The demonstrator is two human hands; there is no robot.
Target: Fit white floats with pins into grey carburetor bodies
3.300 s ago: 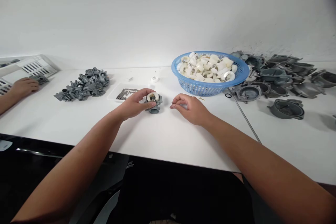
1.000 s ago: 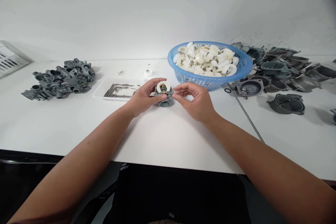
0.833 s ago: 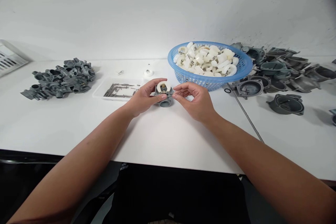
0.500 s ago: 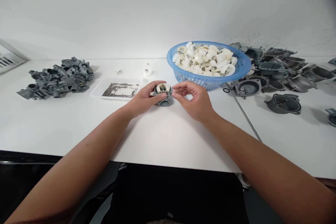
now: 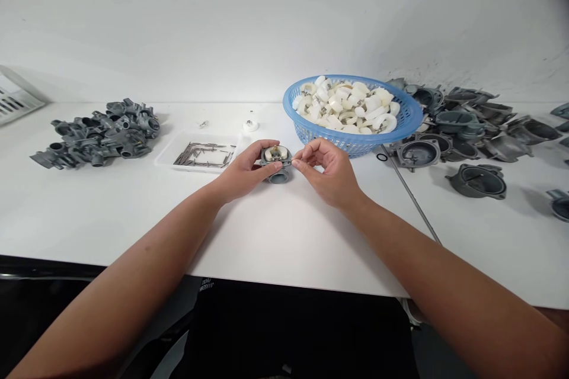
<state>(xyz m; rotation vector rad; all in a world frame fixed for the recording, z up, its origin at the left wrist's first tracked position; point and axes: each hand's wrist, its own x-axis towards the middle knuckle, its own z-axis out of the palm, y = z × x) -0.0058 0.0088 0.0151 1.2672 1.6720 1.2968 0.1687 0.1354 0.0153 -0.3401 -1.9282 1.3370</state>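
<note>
My left hand (image 5: 244, 170) is closed around a grey metal carburetor body (image 5: 279, 177), its thumb along the near edge. Its open face is up, and a white plastic float (image 5: 271, 156) with a brass part lies in it. At the right side of the body, my right hand (image 5: 326, 172) pinches thumb and forefinger on what looks like a thin metal pin, mostly hidden by the fingertips and touching the body's edge. More thin metal pins (image 5: 195, 154) lie in a shallow white tray (image 5: 164, 157) left of my left hand.
A blue basket (image 5: 351, 137) heaped with white floats stands behind my right hand. Grey carburetor bodies (image 5: 102, 133) are piled at left, metal bowls (image 5: 478, 180) at right. A loose white float (image 5: 250, 126), a black O-ring (image 5: 382, 157) and a rod (image 5: 413, 198) lie on the table.
My right fingertips have moved slightly and stay at the carburetor's right side. The float appears to sit a little lower. My left hand keeps its hold, and the view has tilted slightly.
</note>
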